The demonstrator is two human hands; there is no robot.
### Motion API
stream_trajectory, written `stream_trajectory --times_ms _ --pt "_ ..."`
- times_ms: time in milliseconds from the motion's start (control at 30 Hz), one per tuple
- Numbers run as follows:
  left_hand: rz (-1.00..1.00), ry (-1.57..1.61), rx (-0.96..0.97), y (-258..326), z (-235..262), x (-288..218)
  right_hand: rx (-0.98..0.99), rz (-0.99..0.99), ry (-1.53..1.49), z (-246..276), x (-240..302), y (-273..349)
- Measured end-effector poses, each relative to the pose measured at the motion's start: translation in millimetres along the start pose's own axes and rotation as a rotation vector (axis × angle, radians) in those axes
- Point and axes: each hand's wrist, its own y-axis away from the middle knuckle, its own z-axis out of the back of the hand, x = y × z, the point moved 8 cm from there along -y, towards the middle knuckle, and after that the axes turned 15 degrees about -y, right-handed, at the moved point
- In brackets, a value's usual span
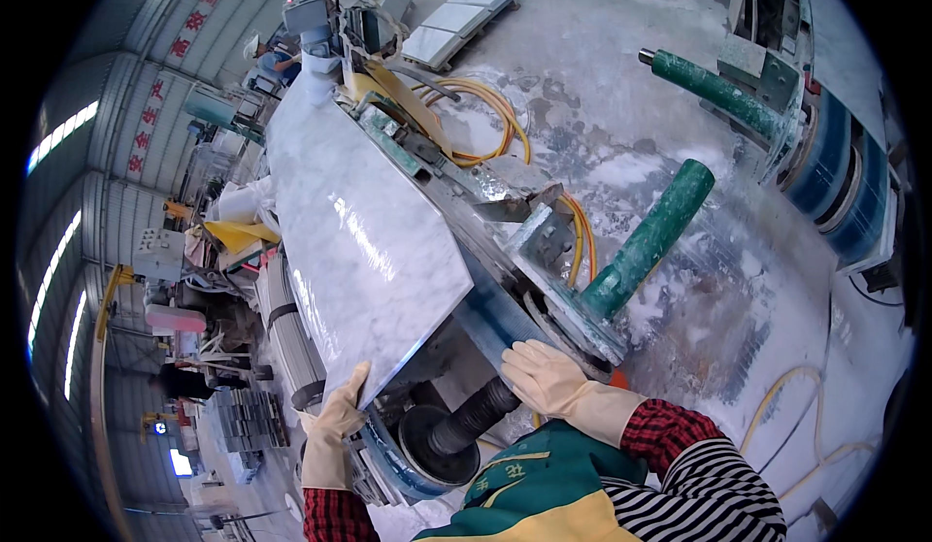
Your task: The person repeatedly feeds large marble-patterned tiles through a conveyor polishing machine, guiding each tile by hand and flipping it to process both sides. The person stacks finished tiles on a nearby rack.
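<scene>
A polished white-grey stone slab [364, 241] lies along the machine in front of me, its near end cut at angles. My left hand [332, 427], in a cream rubber glove, grips the slab's near left corner; its thumb lies on top and its other fingers are mostly hidden. My right hand [551, 384], gloved the same way, rests with fingers stretched out on the end of the machine's blue belt [495, 321]. Between my hands, below the slab's edge, sits a black ribbed roller shaft [474, 416].
A green cylinder [650, 241] juts out to the right of the machine. Yellow hoses [510, 120] coil on the wet, white-stained floor. Another belt machine [840, 183] stands at far right. Slabs [461, 23] lie on a pallet at the back. A person [275, 60] works at far left.
</scene>
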Motion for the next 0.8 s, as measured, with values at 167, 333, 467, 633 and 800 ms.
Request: stream_trajectory --times_ms 167,333,467,633,800 --pt "-0.047 0.054 -0.094 7.3 -6.3 -7.8 -0.057 -0.149 -0.201 -23.8 20.7 -47.2" --pt "-0.106 0.873 -0.160 1.5 -35.4 -20.5 -0.141 -0.976 -1.336 -151.0 -14.4 -74.1" --pt "-0.143 0.854 -0.331 -0.8 -72.9 11.1 -0.462 -1.273 -1.499 -186.5 -1.5 -81.5" --pt "-0.146 0.062 -0.884 59.7 -60.2 -3.2 -0.542 -1.257 -1.420 -199.4 -10.4 -70.4" --pt "-0.261 0.070 -1.150 155.0 -49.0 -9.4 -0.624 -1.188 -1.372 -171.5 -23.8 -67.6"
